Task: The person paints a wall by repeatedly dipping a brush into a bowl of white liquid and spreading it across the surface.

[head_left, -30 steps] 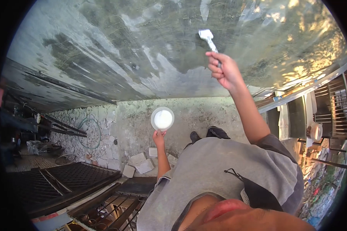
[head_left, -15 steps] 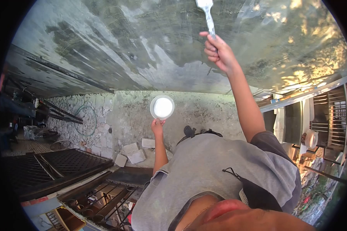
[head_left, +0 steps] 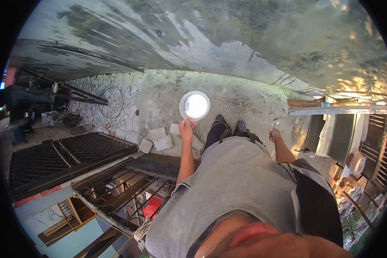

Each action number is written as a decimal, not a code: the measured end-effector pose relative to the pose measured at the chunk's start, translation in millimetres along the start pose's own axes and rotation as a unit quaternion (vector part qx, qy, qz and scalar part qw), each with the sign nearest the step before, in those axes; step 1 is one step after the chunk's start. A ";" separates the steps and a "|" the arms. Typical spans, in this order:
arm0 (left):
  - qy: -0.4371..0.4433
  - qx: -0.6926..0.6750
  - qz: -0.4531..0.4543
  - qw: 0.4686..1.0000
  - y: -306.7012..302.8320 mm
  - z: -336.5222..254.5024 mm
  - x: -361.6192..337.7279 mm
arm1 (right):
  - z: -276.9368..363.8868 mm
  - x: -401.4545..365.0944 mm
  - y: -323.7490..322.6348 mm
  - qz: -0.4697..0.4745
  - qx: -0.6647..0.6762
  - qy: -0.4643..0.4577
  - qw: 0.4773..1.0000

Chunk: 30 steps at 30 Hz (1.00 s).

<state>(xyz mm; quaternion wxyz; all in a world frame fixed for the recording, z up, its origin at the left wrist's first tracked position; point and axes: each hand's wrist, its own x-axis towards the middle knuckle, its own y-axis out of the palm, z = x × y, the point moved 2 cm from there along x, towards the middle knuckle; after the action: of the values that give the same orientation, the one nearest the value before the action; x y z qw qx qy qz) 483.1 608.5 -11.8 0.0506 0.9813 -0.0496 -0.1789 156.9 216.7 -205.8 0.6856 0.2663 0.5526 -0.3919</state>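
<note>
A round white tub [head_left: 195, 105] with bright white contents is held out at the middle of the view. My left hand [head_left: 186, 128] grips its near rim, the fingers closed on it. Lower on the right, beside my legs, my right hand [head_left: 274, 135] is closed round the handle of a brush [head_left: 276, 121], whose pale head points away from me. The brush is small in view, so its bristles are hard to make out. Beyond both hands rises a grey wall [head_left: 228, 38] with pale, streaky patches.
Concrete blocks [head_left: 162, 142] lie on the ground left of my feet. A green hose [head_left: 122, 102] rests by rough stonework at the left. Dark metal grating [head_left: 36, 165] stands at the lower left. A pale beam [head_left: 339, 110] and railings are at the right.
My right hand has come down from the wall to beside my legs with the brush. The tub and my left hand appear slightly higher and further right; the view has shifted.
</note>
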 end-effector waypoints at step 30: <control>-0.039 0.014 0.136 0.990 -97.4 -91.4 196.4 | 234.8 -315.0 398.6 0.142 -0.006 -0.420 0.896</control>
<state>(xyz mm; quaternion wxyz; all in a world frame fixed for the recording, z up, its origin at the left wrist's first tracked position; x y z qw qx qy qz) 706.3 689.7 -6.1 0.0590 0.9583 -0.1866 -0.2082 591.5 325.4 129.6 0.9041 0.1483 0.1718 -0.3620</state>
